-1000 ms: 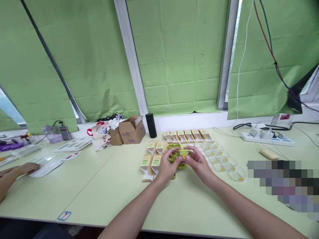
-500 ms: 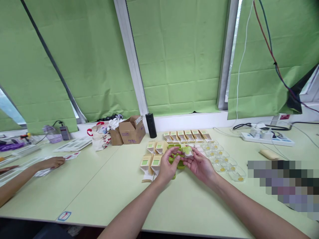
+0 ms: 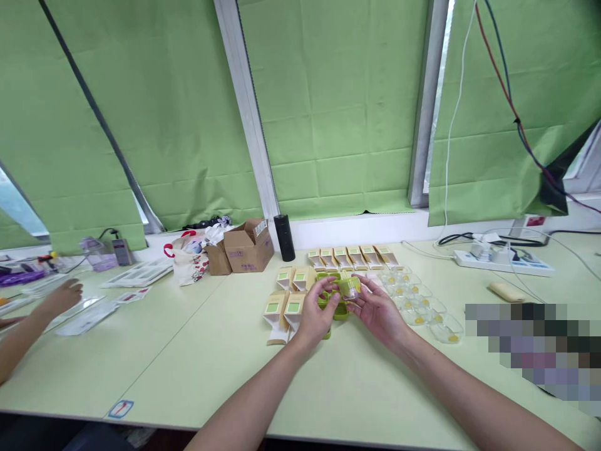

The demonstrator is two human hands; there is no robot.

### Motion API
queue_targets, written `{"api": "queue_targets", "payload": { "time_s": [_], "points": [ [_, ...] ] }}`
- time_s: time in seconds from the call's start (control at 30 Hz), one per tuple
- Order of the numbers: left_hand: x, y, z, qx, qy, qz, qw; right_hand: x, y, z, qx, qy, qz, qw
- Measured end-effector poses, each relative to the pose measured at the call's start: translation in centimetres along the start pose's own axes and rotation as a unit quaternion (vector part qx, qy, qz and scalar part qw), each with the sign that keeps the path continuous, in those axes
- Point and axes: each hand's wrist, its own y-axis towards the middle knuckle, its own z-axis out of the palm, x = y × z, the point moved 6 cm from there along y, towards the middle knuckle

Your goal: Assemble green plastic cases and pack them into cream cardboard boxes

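Note:
Above the table, my left hand (image 3: 320, 311) and my right hand (image 3: 379, 312) hold a small green-and-clear container (image 3: 350, 288) between their fingertips. Behind and below it are several green plastic pieces (image 3: 340, 311), partly covered by my hands. Left of my left hand stand opened cardboard boxes (image 3: 278, 311) with green square windows. A row of similar small boxes (image 3: 347, 257) lies farther back. To the right of my right hand are several clear plastic cups (image 3: 445, 327), each with a yellow spot.
A brown carton (image 3: 248, 246), a cloth bag (image 3: 190, 260) and a black cylinder (image 3: 284, 238) stand at the back. A power strip (image 3: 504, 262) with cables lies at right, near a beige object (image 3: 507, 292). Another person's hand (image 3: 66, 294) is over papers and white trays at left.
The container has turned between my fingers, and a yellow part now shows at its right side. The other person's hand has moved left, off the papers.

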Motion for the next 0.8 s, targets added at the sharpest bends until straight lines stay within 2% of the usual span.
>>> {"api": "queue_targets", "payload": {
  "time_s": [0.33,0.67,0.8],
  "points": [
    [0.0,0.0,0.3,0.012,0.020,-0.013,1.000,1.0,-0.3,0.5,-0.022,-0.065,-0.064,0.996],
    [-0.8,-0.1,0.3,0.031,0.046,-0.016,0.998,1.7,-0.6,1.1,0.010,-0.156,-0.101,0.983],
    [-0.6,-0.2,0.3,0.036,0.060,0.000,0.998,3.0,-0.5,0.1,-0.050,-0.188,-0.164,0.967]
  ]
}}
